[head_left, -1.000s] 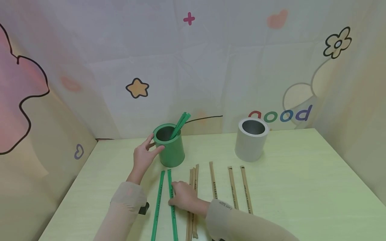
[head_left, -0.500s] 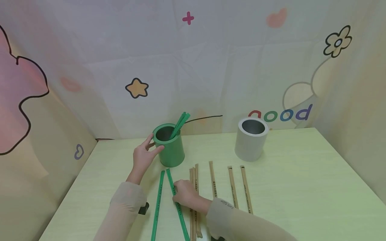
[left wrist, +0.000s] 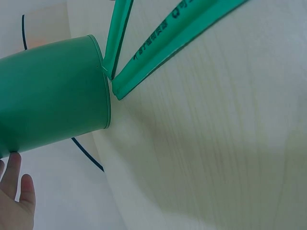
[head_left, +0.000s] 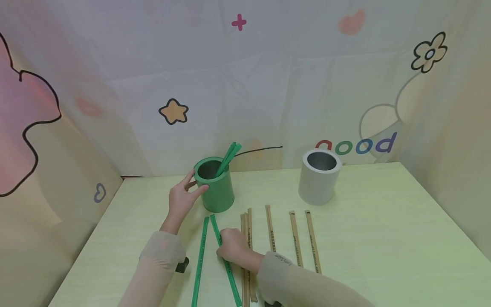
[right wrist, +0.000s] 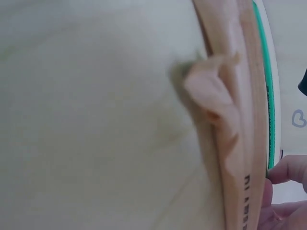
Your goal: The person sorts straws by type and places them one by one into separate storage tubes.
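My left hand (head_left: 182, 200) holds the side of an upright green cylindrical cup (head_left: 218, 194), thumb at the front and fingers at the left rim. Green wrapped straws (head_left: 229, 158) lean inside this cup. Below it, my right hand (head_left: 235, 247) pinches a slanted green wrapped straw (head_left: 232, 281) near its middle; the fingers hide part of it. Another green straw (head_left: 200, 260) lies to the left. In the right wrist view, the thumb and finger of my right hand (right wrist: 288, 194) meet at the green straw (right wrist: 270, 105), beside brown wrapping.
Several brown wrapped straws lie right of the green ones, a close bunch (head_left: 245, 281) partly under my right wrist and single ones such as one brown straw (head_left: 313, 243) farther right. A white cup (head_left: 319, 185) stands at the back right. A printed curtain (head_left: 264, 94) hangs behind the table.
My right hand has pinched the right-hand green straw and turned it, its near end swinging right over toward the brown bunch. The bunch shifted slightly. My left hand stays on the green cup.
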`<state>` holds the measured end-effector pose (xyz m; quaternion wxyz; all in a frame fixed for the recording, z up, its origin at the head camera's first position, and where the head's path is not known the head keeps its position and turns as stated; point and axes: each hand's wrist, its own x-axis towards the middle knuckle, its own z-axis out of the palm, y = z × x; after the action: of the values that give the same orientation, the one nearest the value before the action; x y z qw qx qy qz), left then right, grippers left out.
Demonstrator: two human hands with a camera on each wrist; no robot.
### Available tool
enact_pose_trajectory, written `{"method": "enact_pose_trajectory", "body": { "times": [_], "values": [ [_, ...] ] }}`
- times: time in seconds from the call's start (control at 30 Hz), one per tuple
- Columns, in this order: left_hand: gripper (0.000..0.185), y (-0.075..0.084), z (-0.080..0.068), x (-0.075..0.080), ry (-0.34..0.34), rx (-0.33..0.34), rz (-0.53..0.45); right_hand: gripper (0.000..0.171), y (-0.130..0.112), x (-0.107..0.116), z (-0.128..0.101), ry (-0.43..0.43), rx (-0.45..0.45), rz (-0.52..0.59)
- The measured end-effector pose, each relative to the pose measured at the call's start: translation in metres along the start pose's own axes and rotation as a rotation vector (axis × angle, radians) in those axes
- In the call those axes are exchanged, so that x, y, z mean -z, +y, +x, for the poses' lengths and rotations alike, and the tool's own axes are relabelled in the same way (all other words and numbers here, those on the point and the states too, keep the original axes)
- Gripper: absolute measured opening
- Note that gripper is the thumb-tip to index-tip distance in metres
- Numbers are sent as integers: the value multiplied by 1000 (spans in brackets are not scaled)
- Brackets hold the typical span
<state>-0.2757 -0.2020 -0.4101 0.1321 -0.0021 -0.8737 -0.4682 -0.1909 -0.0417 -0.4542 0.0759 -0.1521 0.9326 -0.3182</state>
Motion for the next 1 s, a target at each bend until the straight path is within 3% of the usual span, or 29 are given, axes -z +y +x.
{"method": "enact_pose_trajectory", "body": {
  "times": [0.2,0.5,0.57,0.73,1.0],
  "values": [
    [74,1,0,1,1,2,3,29,1,-3,2,2,-7,26],
    [74,2,-1,2,-10,4,11,40,8,2,4,-15,-24,231],
    [74,2,-1,1,-8,4,9,35,9,5,4,-12,-24,288],
    [73,2,-1,1,-3,-1,9,17,6,19,4,-48,-29,426],
    [74,1,0,0,0,2,7,21,-7,57,3,-110,-25,554]
  ]
}}
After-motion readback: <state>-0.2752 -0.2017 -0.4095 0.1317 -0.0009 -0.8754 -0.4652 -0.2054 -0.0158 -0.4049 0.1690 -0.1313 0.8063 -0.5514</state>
